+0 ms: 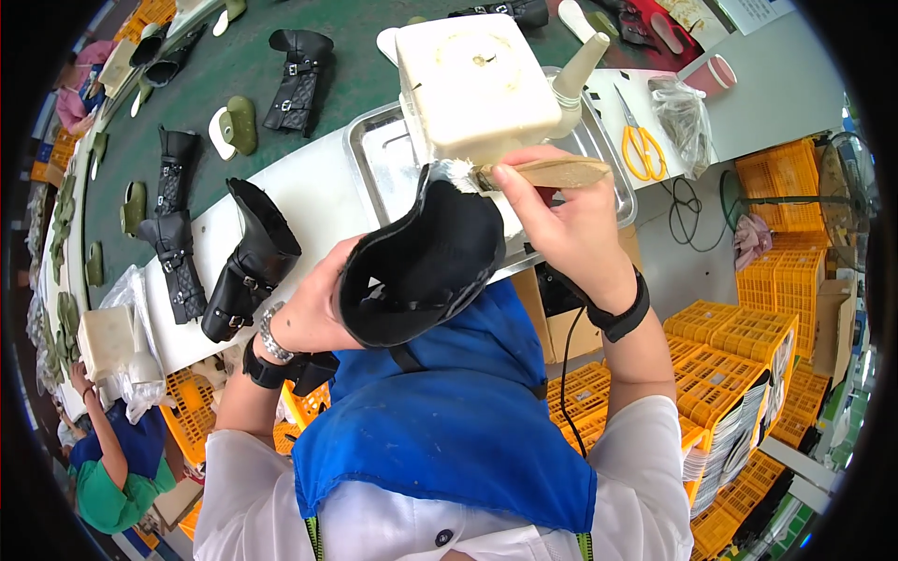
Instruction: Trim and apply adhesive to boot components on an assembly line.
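Observation:
My left hand [313, 304] is closed on a black boot upper [421, 266], its wide opening facing up. In my right hand [571, 220] is the wooden handle of a flat brush [561, 172]. White bristles meet the far rim of the boot upper. Just beyond stands a white plastic jug-like container [472, 84] with a long spout, set in a shallow metal tray [360, 154]. To the left of my left hand, another black buckled boot upper [248, 257] rests on the white table edge.
Orange-handled scissors [643, 154], a clear plastic bag [681, 122] and a pink cup [713, 77] lie right. Boot uppers and olive soles [238, 126] sit on the green belt [374, 75]. Yellow crates [711, 355] stack at right. A co-worker [117, 467] is at lower left.

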Demonstrator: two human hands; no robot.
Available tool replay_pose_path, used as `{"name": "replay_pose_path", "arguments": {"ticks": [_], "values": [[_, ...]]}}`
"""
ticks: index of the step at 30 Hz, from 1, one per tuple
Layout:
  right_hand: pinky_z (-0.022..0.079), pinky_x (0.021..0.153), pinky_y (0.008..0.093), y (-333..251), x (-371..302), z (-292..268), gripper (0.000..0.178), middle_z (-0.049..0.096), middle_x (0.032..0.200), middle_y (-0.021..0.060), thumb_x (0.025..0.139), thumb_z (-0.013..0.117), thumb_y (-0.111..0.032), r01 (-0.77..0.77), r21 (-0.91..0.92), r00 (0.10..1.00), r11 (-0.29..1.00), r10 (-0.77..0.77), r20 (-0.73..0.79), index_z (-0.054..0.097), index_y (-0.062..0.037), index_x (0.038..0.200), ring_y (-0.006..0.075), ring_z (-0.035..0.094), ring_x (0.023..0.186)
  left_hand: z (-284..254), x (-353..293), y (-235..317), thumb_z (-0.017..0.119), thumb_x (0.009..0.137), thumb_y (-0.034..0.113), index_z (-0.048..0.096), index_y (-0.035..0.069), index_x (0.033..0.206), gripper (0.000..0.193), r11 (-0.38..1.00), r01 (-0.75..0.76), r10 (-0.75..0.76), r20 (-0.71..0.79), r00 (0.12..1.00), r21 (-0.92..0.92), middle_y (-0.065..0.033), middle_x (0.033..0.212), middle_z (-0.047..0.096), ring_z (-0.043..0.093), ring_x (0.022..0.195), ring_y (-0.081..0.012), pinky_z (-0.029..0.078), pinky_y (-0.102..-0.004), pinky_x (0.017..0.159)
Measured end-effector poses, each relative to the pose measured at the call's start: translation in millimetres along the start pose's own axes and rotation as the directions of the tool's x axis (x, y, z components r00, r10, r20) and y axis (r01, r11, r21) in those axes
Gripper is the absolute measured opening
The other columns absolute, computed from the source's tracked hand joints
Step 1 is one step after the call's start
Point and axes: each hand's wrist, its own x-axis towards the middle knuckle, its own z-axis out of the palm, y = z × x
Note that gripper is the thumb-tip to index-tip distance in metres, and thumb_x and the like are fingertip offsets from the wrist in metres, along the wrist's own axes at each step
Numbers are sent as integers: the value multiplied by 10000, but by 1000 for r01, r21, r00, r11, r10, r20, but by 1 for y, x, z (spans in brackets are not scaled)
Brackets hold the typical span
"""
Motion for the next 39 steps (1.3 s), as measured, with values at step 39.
{"name": "replay_pose_path", "arguments": {"ticks": [39], "values": [[387,447,222,-19,-3,29,142,566,539,32,773,620,-108,-297,292,954,909,275,115,629,34,761,48,497,489,30,4,-6,745,530,72,499,94,1134,652,689,233,318,-576,753,686,-158,1074,513,504,947,-330,376,-400,822]]}}
